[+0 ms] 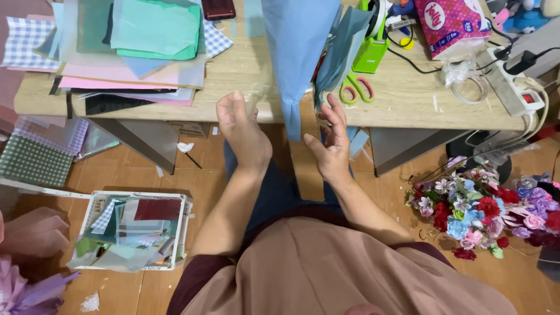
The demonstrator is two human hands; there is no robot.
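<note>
A blue paper wrap (297,52) stands upright in front of the wooden table's edge (408,111), narrowing to a stem between my hands. My left hand (242,131) is raised just left of that stem, fingers closed on the edge of a faint clear film (261,87) that lies against the wrap. My right hand (329,143) is just right of the stem, fingers apart and curled toward it, holding nothing that I can see. Grey-blue sheets (344,46) lean behind the wrap.
Stacked coloured papers (140,52) cover the table's left. Scissors (356,87), a green tape dispenser (371,49), a pink tissue pack (455,23), a clear tape roll (469,87) and a power strip (516,87) lie right. On the floor: scrap box (134,230), artificial flowers (484,213). Another person's hand (32,233) rests at left.
</note>
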